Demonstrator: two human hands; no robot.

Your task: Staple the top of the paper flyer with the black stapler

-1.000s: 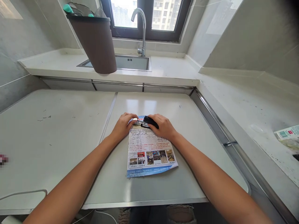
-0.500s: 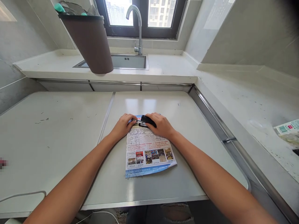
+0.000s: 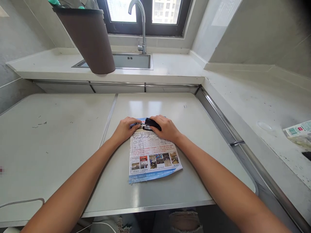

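Note:
A printed flyer with small photos and a blue bottom band lies on the white table, its lower right corner curling up. Many fine staples show along its left side and bottom left edge. Across its top part is a black stapler with a metal middle section; its upper arm looks raised. My right hand is wrapped around the stapler's black back end. Thumb and fingers of my left hand pinch at the stapler's front end, over the flyer's upper left corner. The fingers partly hide that front end.
Loose staples dot the left table panel. A white cable runs along the near left. Beyond the table are a brown bin, a sink and a tap. A package lies on the right counter.
The whole view has shifted slightly. Both hands keep their hold at the stapler, with only small finger movement, and the flyer stays in place on the table.

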